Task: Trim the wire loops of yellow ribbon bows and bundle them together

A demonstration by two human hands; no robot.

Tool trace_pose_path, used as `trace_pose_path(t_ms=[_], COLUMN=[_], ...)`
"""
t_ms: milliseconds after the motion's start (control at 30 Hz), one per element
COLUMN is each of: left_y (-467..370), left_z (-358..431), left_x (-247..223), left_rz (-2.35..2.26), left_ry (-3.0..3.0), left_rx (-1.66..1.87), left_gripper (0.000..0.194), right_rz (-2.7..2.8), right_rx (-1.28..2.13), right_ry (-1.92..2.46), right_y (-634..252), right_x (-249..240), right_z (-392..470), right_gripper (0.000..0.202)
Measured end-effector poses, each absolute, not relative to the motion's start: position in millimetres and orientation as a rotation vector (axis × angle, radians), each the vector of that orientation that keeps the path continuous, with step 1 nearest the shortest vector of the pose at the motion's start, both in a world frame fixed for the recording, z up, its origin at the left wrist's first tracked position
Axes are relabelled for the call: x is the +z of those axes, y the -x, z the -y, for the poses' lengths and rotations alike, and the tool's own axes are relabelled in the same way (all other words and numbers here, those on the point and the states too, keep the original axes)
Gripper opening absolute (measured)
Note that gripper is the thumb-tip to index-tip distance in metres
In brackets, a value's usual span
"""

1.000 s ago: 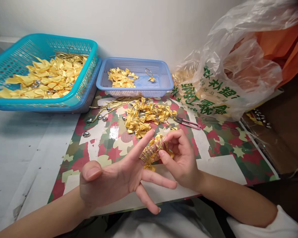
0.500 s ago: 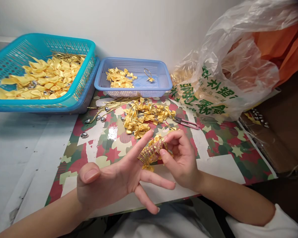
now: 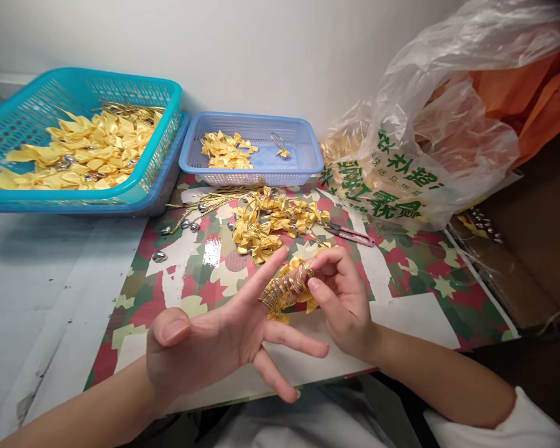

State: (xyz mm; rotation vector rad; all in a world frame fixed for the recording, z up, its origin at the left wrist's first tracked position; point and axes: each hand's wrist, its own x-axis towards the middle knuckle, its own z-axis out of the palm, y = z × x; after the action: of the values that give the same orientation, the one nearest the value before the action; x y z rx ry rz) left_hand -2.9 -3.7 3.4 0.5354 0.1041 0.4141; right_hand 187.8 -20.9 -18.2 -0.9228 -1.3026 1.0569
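Observation:
My left hand (image 3: 214, 339) is palm up with its fingers spread apart. Several gold cord loops (image 3: 280, 294) are threaded round one of its fingers, and yellow ribbon bows (image 3: 312, 305) hang from them, partly hidden behind the hands. At that finger's tip my right hand (image 3: 348, 298) is closed, thumb and forefinger pinching at the outermost gold cord loop. Just beyond the hands lies a pile of yellow ribbon bows (image 3: 256, 233) on gold cords. Thread snips (image 3: 352, 234) with a pink handle rest to the right of the pile.
A teal basket (image 3: 156, 149) of yellow bows stands at left, beside a smaller blue basket (image 3: 252, 177) with more bows. Loose gold cords (image 3: 210, 202) and silver bells (image 3: 159, 256) lie on the patterned board (image 3: 205, 280). A clear plastic bag (image 3: 415, 168) stands at right.
My right hand has shifted very slightly along the finger's tip, its thumb moving a little right. The left hand stays spread; the view has tilted slightly.

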Motion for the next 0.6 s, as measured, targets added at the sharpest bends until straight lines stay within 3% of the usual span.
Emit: trace_pose_path(t_ms=[433,600], left_y=[5.1,5.3], left_z=[11.9,11.0], left_x=[3.7,1.1], left_rz=[-0.394,-0.546], left_ry=[-0.77,-0.764], left_rx=[0.583,0.642], left_gripper=[0.08,0.073], right_rz=[1.198,1.141], right_rx=[1.123,1.199], right_ry=[0.927,0.933], right_y=[-188.9,-187.4], right_x=[-20.2,-19.1], right_z=[21.4,18.6], right_gripper=[0.001,0.009])
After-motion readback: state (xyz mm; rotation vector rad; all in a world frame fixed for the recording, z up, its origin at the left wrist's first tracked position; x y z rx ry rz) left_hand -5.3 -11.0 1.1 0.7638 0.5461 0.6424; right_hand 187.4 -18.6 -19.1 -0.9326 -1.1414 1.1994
